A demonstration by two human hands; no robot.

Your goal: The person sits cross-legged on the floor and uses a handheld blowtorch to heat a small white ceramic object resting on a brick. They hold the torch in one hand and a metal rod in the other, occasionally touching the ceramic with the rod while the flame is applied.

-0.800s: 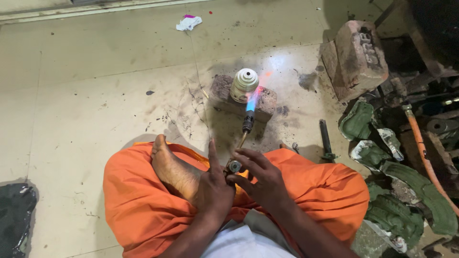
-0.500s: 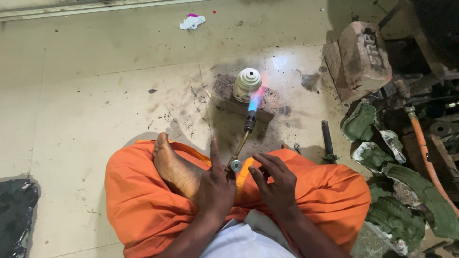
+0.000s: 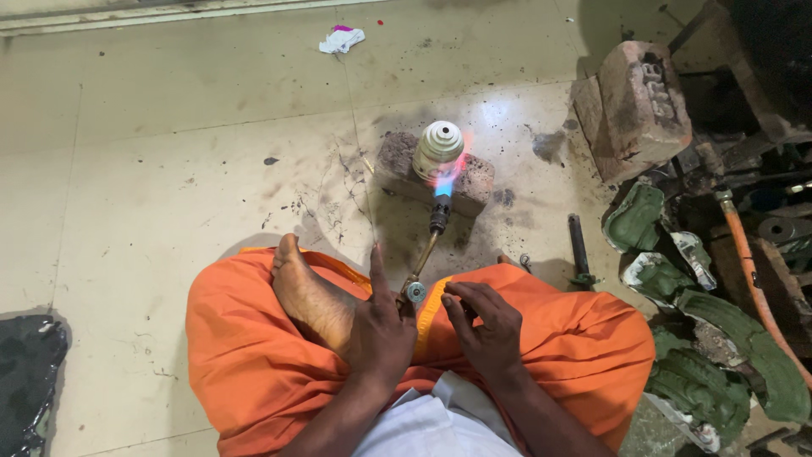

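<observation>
I sit cross-legged in orange cloth on the floor. My left hand [image 3: 381, 326] grips the handle of a gas torch [image 3: 438, 213], index finger pointing forward. Its thin tube runs from a small valve knob [image 3: 415, 293] to the dark nozzle. A blue and pink flame [image 3: 447, 175] licks the base of a cream, stepped round metal piece [image 3: 438, 142] standing on a dark brick [image 3: 480, 184]. My right hand [image 3: 486, 326] rests on my right thigh just right of the knob, fingers loosely apart, holding nothing.
A large brick [image 3: 634, 110] stands at the right. Below it lie green moulded pieces [image 3: 636, 216], an orange hose [image 3: 748, 271] and machine parts. A dark tool [image 3: 579, 247] lies on the floor. Crumpled paper [image 3: 341, 38] sits far ahead, a black bag [image 3: 25, 372] at left.
The flame has swung from beside the metal piece onto its base. My right hand has come off the valve knob and settled on my thigh.
</observation>
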